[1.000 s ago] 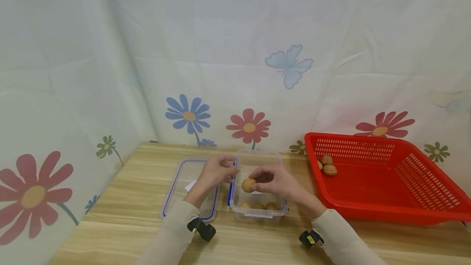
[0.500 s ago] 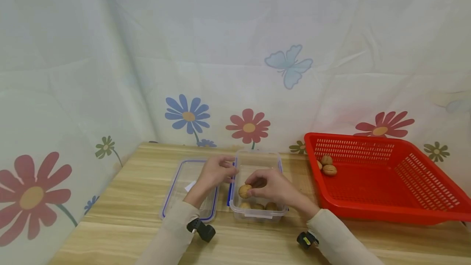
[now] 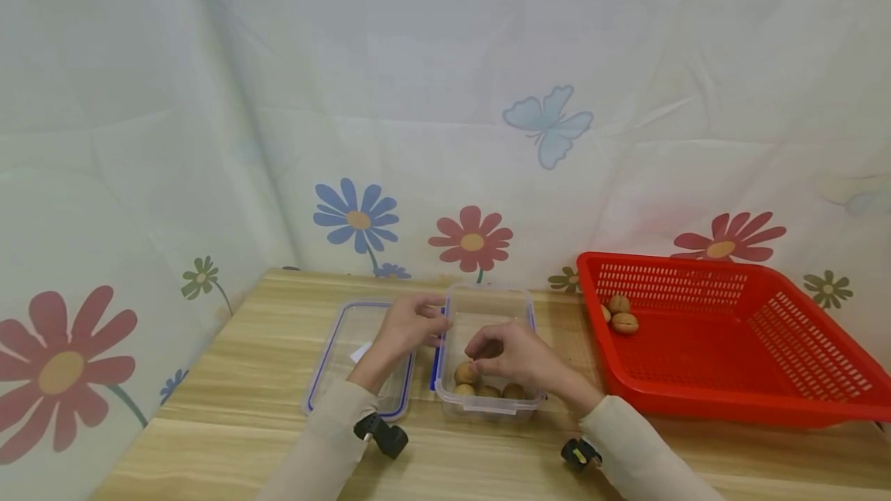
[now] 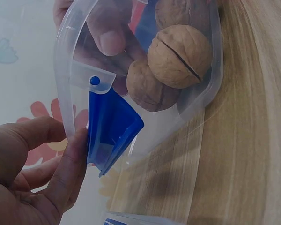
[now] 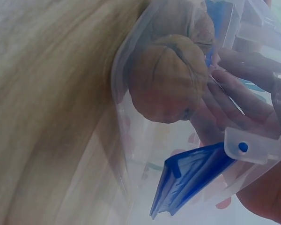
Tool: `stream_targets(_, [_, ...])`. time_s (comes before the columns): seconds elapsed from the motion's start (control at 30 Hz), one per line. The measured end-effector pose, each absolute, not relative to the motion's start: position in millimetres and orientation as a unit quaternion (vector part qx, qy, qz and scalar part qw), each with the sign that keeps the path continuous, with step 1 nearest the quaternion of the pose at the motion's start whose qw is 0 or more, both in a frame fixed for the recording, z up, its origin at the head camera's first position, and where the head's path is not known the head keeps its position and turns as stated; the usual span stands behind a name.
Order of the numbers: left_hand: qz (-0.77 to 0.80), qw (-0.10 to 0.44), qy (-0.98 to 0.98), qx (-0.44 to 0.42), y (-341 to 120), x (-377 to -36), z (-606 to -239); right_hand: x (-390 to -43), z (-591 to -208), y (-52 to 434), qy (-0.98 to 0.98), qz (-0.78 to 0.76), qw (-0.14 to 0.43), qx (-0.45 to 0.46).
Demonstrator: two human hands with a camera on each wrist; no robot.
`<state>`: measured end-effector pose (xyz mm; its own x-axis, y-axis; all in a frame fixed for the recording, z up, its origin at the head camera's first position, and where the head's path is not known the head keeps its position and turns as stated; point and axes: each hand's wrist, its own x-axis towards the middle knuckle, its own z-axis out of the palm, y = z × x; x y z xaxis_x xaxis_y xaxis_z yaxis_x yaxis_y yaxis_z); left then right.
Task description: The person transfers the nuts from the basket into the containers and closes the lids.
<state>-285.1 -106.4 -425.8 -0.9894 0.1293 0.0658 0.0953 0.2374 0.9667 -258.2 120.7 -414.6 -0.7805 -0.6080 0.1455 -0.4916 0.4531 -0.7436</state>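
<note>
A clear plastic container [image 3: 487,294] with blue latches stands on the wooden table [image 3: 278,439]. My left hand [image 3: 412,322] grips its left rim, the thumb [image 4: 68,173] lying against the wall beside a blue latch [image 4: 110,131]. My right hand [image 3: 511,354] reaches down inside the container and pinches a walnut [image 3: 465,372] at its fingertips, low among the other walnuts [image 3: 501,391] on the bottom. In the left wrist view two walnuts [image 4: 179,56] lie in the corner. The right wrist view has a walnut [image 5: 166,77] against the right hand's fingers [image 5: 234,98].
The container's clear lid [image 3: 351,354] with a blue seal lies flat to the left, under my left forearm. A red slotted basket [image 3: 731,331] stands at the right with a few walnuts [image 3: 622,315] in its near-left corner. A flowered cloth backs the table.
My right hand has lowered the walnut from above the container's rim down to its bottom, next to the others. The left hand has stayed on the rim.
</note>
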Motion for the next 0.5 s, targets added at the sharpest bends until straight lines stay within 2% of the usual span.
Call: stream_targets(0.5, [0.614,0.015,0.786,0.068,-106,-285,-426,-253,-395,132,0.851,-0.418,0.070,-0.311])
